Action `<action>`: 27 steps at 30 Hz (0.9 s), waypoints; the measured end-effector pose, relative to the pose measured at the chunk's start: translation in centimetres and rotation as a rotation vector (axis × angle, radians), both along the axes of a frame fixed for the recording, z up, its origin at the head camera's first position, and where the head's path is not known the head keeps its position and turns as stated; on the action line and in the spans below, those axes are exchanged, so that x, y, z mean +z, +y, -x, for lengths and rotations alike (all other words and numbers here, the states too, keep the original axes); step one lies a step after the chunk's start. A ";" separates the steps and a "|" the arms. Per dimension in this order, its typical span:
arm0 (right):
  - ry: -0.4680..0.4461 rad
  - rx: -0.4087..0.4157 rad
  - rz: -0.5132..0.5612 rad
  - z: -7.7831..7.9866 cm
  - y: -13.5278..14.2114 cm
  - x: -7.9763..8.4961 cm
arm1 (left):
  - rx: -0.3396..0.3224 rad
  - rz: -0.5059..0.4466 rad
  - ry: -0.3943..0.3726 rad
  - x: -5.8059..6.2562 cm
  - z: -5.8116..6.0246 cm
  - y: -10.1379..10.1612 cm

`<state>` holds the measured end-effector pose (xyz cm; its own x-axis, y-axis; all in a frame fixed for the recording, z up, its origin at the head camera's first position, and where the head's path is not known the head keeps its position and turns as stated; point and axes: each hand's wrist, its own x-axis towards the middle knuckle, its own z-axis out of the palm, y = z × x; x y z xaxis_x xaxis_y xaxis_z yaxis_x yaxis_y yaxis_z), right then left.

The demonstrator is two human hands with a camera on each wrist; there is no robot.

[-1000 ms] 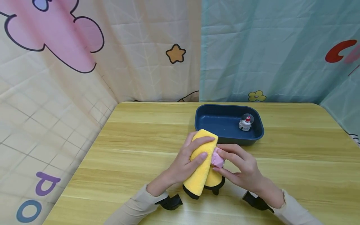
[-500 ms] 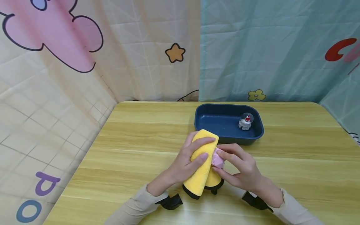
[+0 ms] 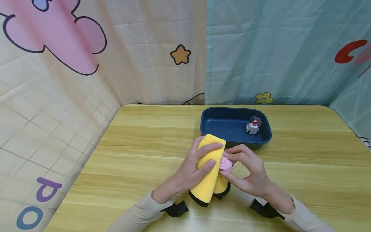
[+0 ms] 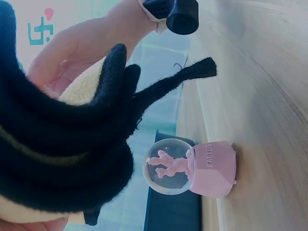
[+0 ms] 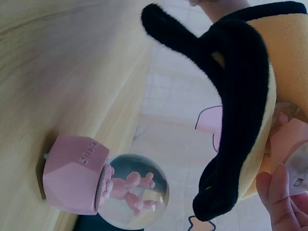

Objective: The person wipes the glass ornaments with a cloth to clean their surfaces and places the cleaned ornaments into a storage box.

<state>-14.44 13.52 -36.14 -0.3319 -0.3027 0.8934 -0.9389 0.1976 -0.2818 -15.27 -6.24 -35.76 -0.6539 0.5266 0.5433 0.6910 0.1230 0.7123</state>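
Left grip (image 3: pixel 192 169) clasps cloth (image 3: pixel 208 169); right grip (image 3: pixel 252 170) pinches pink globe (image 3: pixel 226 164) at cloth's right edge; bin (image 3: pixel 223 127) beyond cloth

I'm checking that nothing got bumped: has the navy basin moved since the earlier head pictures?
No. Judged against the far edge of the wood-grain table, the navy basin sits where it did.

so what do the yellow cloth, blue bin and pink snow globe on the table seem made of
Yellow cloth: soft fabric, perhaps microfibre; its surface is fuzzy.
Blue bin: probably smooth plastic; rounded moulded corners, slight sheen.
Pink snow globe: satin, faceted base, likely resin or plastic; clear, shiny dome, glass or plastic.
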 end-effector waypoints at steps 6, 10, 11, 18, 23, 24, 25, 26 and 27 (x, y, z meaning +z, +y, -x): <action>-0.160 0.067 0.042 -0.1 0.2 -0.3 | 0.004 0.000 0.028 -0.1 0.0 0.0; -0.272 0.112 0.070 -0.3 0.3 -0.2 | 0.009 0.000 0.057 -0.2 0.0 0.0; -0.293 0.115 0.073 -0.4 0.3 -0.2 | 0.010 -0.001 0.065 -0.2 0.0 0.0; -0.468 0.117 0.075 -0.9 0.3 0.4 | 0.019 0.002 0.114 -0.2 0.2 0.1; -0.658 0.107 0.051 -1.2 0.5 0.7 | 0.025 0.018 0.127 -0.3 0.1 0.1; -0.685 0.113 0.049 -1.3 0.5 0.7 | 0.026 0.022 0.129 -0.3 0.1 0.1; -0.712 0.126 0.052 -1.3 0.6 0.7 | 0.028 0.027 0.130 -0.3 0.1 0.1; -0.739 0.135 0.052 -1.3 0.6 0.7 | 0.029 0.031 0.131 -0.3 0.1 0.1; -0.761 0.153 0.058 -1.3 0.7 0.7 | 0.031 0.034 0.132 -0.3 0.1 0.1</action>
